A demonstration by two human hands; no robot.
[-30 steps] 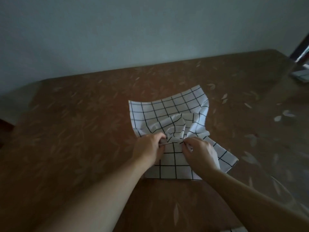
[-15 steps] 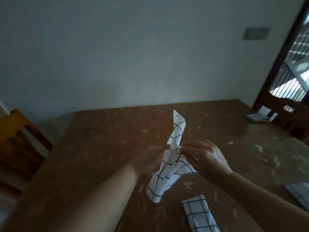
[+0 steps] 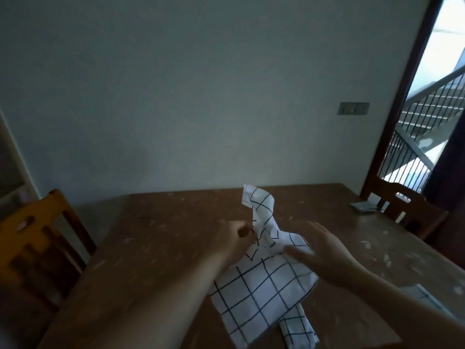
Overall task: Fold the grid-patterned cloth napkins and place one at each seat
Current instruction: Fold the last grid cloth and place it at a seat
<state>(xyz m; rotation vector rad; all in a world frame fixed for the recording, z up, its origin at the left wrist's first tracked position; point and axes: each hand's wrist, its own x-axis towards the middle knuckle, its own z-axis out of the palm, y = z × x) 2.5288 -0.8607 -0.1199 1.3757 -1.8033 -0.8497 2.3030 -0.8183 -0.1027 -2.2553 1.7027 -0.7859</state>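
Folded napkin (image 3: 297,328) flat on table (image 3: 163,235), nearest, already done. Above it, open napkin (image 3: 261,280) lifted clear, pinched by left hand (image 3: 234,239); right hand (image 3: 324,253) spread wide against cloth, likely seeking an edge. Beyond, chair (image 3: 402,210) marking a seat.

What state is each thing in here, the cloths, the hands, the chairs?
Held napkin: unfolded, lifted, crumpled.
Folded napkin: flat on table, partly covered.
Left hand: pinching the cloth.
Right hand: fingers spread, touching cloth.
Far napkin: folded, by dark chair.
Orange chair: empty.
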